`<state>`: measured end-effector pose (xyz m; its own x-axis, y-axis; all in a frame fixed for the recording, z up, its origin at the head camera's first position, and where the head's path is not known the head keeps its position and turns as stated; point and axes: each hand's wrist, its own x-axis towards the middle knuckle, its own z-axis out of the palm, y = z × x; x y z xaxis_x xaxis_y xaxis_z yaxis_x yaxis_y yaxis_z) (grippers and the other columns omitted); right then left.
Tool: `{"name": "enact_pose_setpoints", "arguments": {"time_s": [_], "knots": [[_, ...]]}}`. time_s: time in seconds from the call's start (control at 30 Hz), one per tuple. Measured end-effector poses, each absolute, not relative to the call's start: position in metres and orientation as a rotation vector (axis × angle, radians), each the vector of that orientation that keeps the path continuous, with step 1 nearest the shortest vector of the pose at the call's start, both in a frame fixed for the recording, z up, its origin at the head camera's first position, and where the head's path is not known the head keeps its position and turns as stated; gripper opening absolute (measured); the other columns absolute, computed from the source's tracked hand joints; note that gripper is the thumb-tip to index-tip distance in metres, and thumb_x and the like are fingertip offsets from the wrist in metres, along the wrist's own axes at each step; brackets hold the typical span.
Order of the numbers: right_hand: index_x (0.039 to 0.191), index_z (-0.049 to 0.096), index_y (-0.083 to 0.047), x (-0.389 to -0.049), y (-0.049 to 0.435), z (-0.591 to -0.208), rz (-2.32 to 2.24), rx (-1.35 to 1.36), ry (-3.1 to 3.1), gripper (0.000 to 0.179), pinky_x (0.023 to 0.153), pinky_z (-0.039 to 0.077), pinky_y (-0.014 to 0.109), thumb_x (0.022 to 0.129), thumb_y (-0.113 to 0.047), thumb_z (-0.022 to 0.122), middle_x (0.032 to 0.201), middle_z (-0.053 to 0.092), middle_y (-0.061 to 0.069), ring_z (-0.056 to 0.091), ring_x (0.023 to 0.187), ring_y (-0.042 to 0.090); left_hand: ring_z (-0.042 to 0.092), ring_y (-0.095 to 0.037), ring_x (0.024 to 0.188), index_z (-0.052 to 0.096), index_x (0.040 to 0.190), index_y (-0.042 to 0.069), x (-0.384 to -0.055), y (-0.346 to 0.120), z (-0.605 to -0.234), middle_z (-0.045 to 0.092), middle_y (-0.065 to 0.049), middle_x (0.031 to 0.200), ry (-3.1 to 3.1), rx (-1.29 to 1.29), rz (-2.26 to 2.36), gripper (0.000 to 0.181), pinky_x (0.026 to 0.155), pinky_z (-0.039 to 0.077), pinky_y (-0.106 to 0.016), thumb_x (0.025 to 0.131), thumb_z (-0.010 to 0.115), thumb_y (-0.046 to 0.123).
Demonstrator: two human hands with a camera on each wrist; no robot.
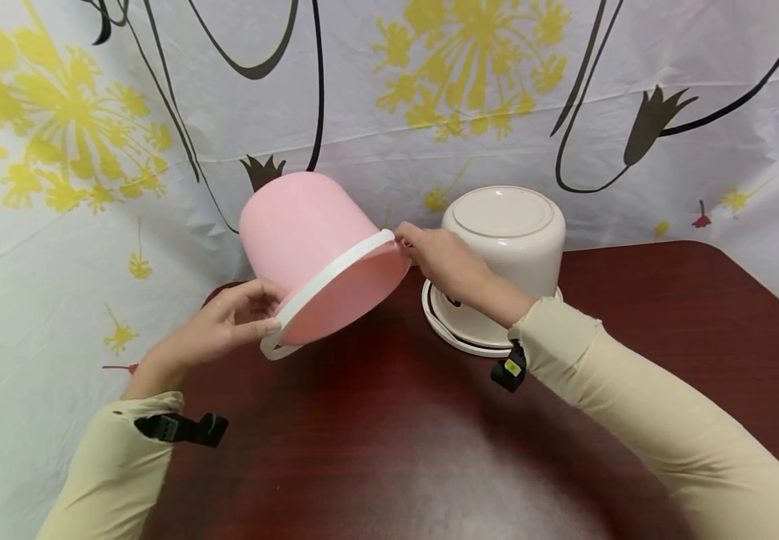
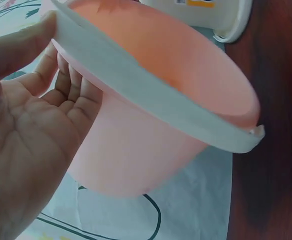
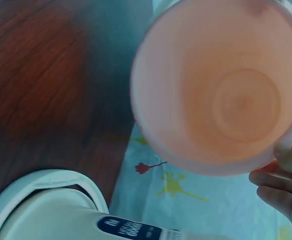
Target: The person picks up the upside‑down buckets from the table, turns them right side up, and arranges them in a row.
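A pink bucket [image 1: 308, 225] is tilted above the table's far left, its mouth turned down toward the front right. Its white handle [image 1: 335, 274] lies along the rim. My left hand [image 1: 230, 315] grips the rim and handle at the lower left, thumb on the handle and fingers behind the wall, as the left wrist view shows. On the other side my right hand [image 1: 446, 262] pinches the rim with thumb and fingers. The bucket's inside [image 3: 245, 105] shows only its bare bottom in the right wrist view.
A cream-white bucket [image 1: 518, 240] stands upside down right of the pink one, its handle [image 1: 453, 341] lying round its rim on the dark red table [image 1: 362, 450]. Behind the table hangs a white cloth [image 1: 376, 90] with yellow flowers.
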<state>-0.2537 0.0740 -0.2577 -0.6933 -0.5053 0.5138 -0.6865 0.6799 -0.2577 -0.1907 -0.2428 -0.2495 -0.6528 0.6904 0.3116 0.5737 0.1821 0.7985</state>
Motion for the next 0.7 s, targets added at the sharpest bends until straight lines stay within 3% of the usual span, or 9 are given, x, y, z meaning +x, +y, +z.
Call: {"name": "enact_pose_setpoints", "arguments": {"time_s": [0.23,0.7], "knots": [[0.108,0.055,-0.013,-0.254,0.075,-0.241,0.590,0.905,-2.449,0.014,0.063,0.046,0.041,0.095,-0.015,0.050,0.088,0.066,0.007,0.060,0.072,0.026,0.053,-0.015,0.082,0.052,0.105,-0.004,-0.190,-0.236,-0.244,0.055,-0.005,0.092,2.176,1.276,1.680,0.024,0.072,0.046,-0.024,0.085,0.047,-0.016],[0.111,0.057,-0.012,-0.258,0.073,-0.211,0.620,0.981,-2.428,0.019,0.080,0.047,0.040,0.093,-0.009,0.054,0.105,0.065,0.009,0.060,0.096,0.027,0.056,-0.015,0.086,0.053,0.108,-0.003,-0.187,-0.231,-0.240,0.056,-0.010,0.097,2.009,1.293,1.940,0.019,0.074,0.048,-0.024,0.090,0.047,-0.007]]}}
